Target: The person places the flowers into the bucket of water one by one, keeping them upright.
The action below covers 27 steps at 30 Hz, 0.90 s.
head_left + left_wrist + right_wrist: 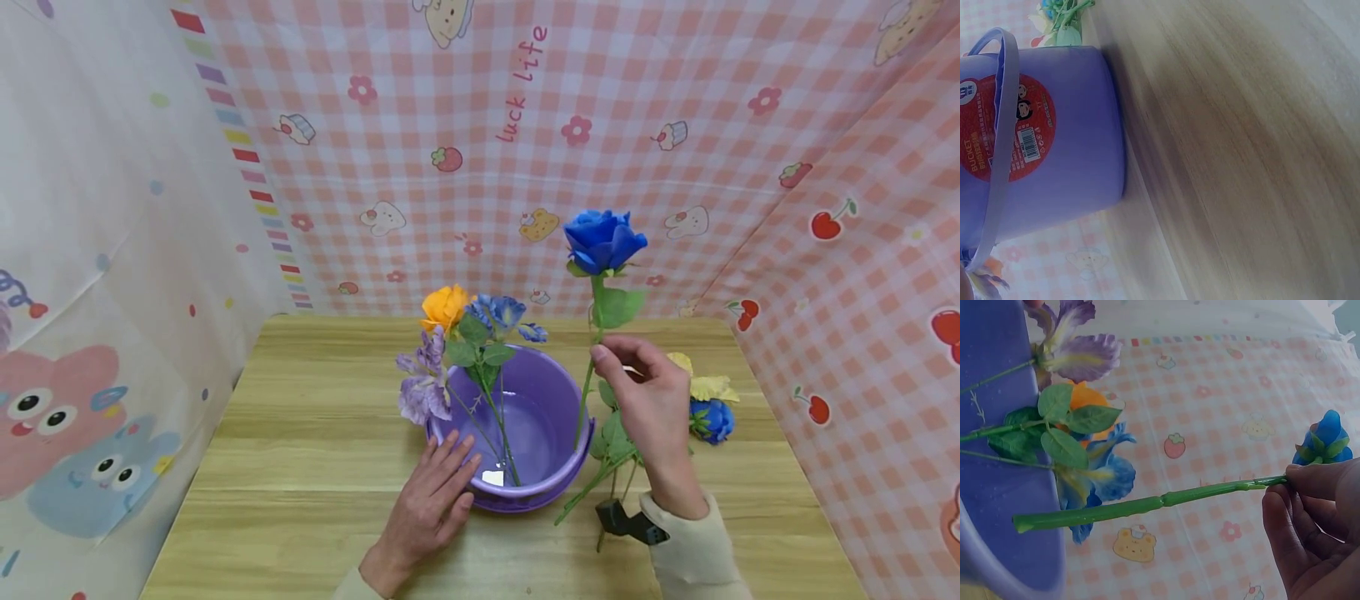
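My right hand (648,400) pinches the green stem of a blue rose (603,242) between thumb and fingers. The bloom points up, and the stem's lower end hangs at the right rim of a purple bucket (551,367). In the right wrist view the cut stem end reaches toward the bucket's opening. My left hand (429,500) rests on the bucket's front left rim with its fingers extended. Inside the bucket stand an orange rose (444,308), a blue iris-like flower (498,313) and a purple iris-like flower (424,392), leaning on the back left rim.
Right of the bucket, on the wooden table (300,467), lie another blue rose (712,421) and a yellow flower (712,387), their stems pointing frontward. The bucket's handle (1005,119) hangs down its front. Patterned cloth (465,192) encloses the back and sides.
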Tool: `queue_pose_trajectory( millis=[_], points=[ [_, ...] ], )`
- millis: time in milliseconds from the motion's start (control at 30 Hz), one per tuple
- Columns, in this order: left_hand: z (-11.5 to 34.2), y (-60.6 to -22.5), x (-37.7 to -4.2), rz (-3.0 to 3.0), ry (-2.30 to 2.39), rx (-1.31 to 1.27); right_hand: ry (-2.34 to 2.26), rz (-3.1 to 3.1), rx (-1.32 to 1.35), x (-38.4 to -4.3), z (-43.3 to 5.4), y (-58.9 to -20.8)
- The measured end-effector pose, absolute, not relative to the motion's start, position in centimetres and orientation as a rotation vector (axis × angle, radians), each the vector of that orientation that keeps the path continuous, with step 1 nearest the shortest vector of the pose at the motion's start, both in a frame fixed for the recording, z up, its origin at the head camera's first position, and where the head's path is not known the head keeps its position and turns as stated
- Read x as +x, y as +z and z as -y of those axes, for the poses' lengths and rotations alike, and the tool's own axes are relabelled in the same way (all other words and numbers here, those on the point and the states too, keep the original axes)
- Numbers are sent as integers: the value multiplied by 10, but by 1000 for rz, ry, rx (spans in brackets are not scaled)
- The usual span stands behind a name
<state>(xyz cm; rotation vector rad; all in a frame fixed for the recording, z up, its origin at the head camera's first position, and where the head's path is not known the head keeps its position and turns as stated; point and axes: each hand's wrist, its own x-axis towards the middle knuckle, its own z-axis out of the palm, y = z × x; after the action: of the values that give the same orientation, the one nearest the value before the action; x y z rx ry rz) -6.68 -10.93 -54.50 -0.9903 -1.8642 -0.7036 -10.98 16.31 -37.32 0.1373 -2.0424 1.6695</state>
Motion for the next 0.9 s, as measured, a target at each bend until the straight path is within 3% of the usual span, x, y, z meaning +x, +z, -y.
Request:
queue_pose_trajectory(
  millis=[900],
  points=[
    [109, -546, -66, 1867, -714, -979, 1491, 2371, 463, -117, -113, -423]
  ],
)
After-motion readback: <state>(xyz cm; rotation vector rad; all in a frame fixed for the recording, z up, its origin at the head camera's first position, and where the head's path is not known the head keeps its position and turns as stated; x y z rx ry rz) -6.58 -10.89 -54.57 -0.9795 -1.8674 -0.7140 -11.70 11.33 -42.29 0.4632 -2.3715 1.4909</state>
